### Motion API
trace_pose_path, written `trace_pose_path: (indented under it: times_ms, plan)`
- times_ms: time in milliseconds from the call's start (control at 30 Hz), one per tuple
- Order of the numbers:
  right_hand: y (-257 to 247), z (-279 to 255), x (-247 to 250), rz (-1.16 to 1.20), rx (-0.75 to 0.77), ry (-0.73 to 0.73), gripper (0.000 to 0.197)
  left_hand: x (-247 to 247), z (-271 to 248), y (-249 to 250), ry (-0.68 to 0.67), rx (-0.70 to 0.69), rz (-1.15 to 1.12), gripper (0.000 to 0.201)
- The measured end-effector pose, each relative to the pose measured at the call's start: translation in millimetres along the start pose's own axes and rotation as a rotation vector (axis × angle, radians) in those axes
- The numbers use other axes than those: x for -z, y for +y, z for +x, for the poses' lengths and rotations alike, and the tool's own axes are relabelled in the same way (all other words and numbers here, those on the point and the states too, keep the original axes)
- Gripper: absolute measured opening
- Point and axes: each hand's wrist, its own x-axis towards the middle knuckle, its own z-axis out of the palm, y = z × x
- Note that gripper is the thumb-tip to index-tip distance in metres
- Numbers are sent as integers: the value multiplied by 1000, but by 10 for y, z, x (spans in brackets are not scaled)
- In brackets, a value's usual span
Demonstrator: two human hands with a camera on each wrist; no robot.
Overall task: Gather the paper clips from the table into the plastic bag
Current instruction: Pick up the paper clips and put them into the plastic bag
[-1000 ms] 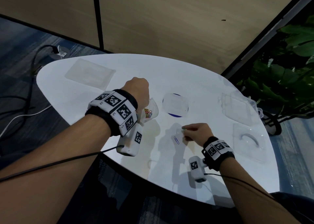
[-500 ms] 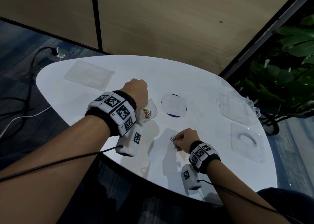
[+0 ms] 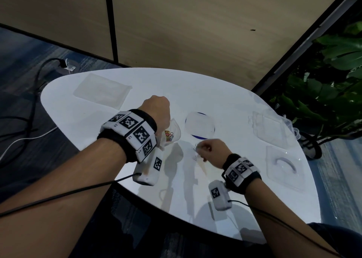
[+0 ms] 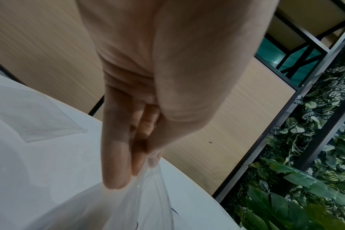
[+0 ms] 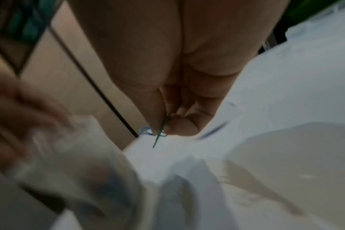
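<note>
paper clips, thin blue and dark wire ones, are pinched in your right hand above the white surface. your left hand pinches the clear plastic bag; keep its mouth wide, drop them deep inside.

— What differs from a second ago?

— The right hand. It was down on the white oval table, fingertips at a small blue wire paper clip lying flat beside it; now that hand is off the surface and further left, close to the clear plastic bag.

— And the clip?

— No longer on the table. The blue wire paper clip now sits pinched between thumb and forefinger, together with a dark wire paper clip — both stick out below the fingertips.

— The spot where it lay?

— Bare white now, only the hand's shadow across it.
</note>
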Motion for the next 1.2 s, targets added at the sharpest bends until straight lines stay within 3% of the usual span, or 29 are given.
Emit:
trace_pose_path:
  times_ms: [67, 133, 300, 433, 533, 633, 767, 900, 1033, 1200]
  plan:
    - [-299, -9, 134, 233, 117, 61, 15, 0, 4, -7, -5, -3, -5, 24]
    - [-634, -27, 216, 299, 232, 79, 12, -5, 3, -9, -9, -5, -8, 24]
    - [-1014, 38, 50, 80, 295, 72, 5, 14, -24, -8, -21, -2, -41, 22]
    - [-1001, 23, -8, 57, 260, 85, 17, 1, -2, -46, -27, -17, -83, 22]
    - [-955, -35, 18, 30, 274, 76, 6, -47, 51, -90, -57, -34, -141, 19]
    - [-901, -131, 67, -185, 418, -8, 19, -82, 76, -80, -91, -60, -178, 19]
    - [-823, -284, 139, -320, 545, -67, 14, -113, 48, -53, -125, -114, -228, 21]
    - [-803, -325, 176, -205, 486, 87, 10, -133, 14, -17, -119, -198, -309, 28]
    - [-806, -238, 261, -80, 364, 235, 23, -114, 20, -100, -213, -249, -241, 35]
    - [-760, -191, 116, 110, 268, 215, 10, -206, 2, -103, -129, -261, -121, 18]
